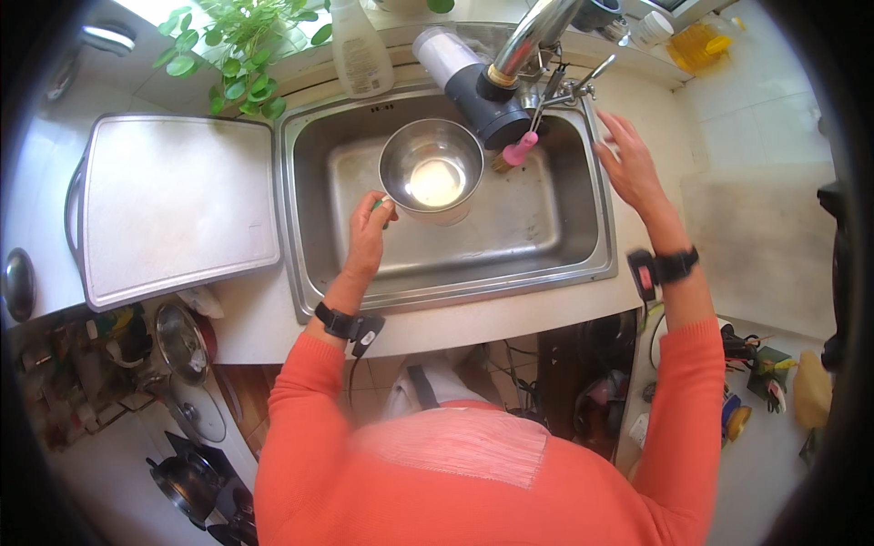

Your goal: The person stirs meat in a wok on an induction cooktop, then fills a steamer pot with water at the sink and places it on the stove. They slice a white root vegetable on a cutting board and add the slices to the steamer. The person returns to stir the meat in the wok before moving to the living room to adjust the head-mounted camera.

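My left hand [370, 228] grips the small green handle of a round metal pot [395, 164]. The pot is in or just above the stainless steel sink [505, 242], its mouth facing up and its inner bottom shining brightly. Whether it touches the sink floor I cannot tell. My right hand [628, 157] is empty, fingers apart, over the sink's right rim, just below the metal tap lever [593, 80]. A chrome faucet [529, 37] with a black cylindrical attachment [481, 102] reaches over the sink. Beside it is a brush with a pink handle [522, 148], bristles pointing into the sink.
A large cutting board [181, 205] lies left of the sink. Behind stand a white bottle [362, 51] and a trailing green plant [239, 58]. A container of yellow liquid [700, 48] is at the back right. Pot lids [183, 345] and a kettle [183, 481] are at lower left.
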A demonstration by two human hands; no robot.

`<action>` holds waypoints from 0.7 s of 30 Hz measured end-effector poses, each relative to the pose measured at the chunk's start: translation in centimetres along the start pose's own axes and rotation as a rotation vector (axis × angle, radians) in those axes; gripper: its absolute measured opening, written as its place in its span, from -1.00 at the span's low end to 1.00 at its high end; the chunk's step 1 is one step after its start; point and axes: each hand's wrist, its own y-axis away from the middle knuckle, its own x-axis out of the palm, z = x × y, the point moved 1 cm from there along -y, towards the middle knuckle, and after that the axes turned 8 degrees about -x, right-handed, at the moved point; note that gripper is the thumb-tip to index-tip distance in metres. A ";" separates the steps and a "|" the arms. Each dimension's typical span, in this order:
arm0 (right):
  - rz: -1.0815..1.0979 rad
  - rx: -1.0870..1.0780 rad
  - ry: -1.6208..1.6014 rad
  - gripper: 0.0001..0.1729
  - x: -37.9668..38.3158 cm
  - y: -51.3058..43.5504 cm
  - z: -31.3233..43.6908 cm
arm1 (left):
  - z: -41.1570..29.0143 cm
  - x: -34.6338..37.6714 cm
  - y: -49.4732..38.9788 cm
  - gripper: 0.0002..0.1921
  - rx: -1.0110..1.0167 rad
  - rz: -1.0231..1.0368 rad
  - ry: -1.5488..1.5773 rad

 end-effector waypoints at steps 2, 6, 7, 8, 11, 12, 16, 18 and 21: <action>-0.091 -0.153 0.180 -0.50 2.9 -3.4 -1.5 | 1.1 1.5 -1.0 -0.77 -0.047 -0.004 0.080; 0.031 -0.011 0.254 -0.59 6.5 -5.9 -3.5 | 3.1 3.5 -1.5 -0.76 -0.068 0.022 0.113; 0.111 0.085 0.222 -0.63 6.9 -6.1 -3.7 | 3.4 3.7 -1.6 -0.76 -0.035 0.046 0.127; 0.119 0.073 0.229 -0.67 7.0 -5.9 -3.6 | 3.7 3.8 -1.8 -0.78 -0.090 0.039 0.130; 0.149 0.044 0.244 -0.76 6.9 -4.9 -3.0 | 4.5 3.9 -2.3 -0.79 -0.162 0.059 0.167; 0.146 0.011 0.240 -0.77 6.9 -4.5 -2.6 | 4.7 3.9 -2.3 -0.80 -0.144 0.070 0.159; 0.088 -0.013 0.212 -0.80 7.0 -4.1 -2.1 | 5.5 3.9 -2.1 -0.82 -0.160 0.049 0.095; 0.082 -0.015 0.196 -0.82 7.1 -4.2 -2.1 | 5.5 4.2 -2.4 -0.81 -0.139 0.082 0.028; 0.066 -0.023 0.196 -0.82 7.1 -4.4 -2.2 | 5.1 5.1 -4.0 -0.78 -0.058 0.135 -0.121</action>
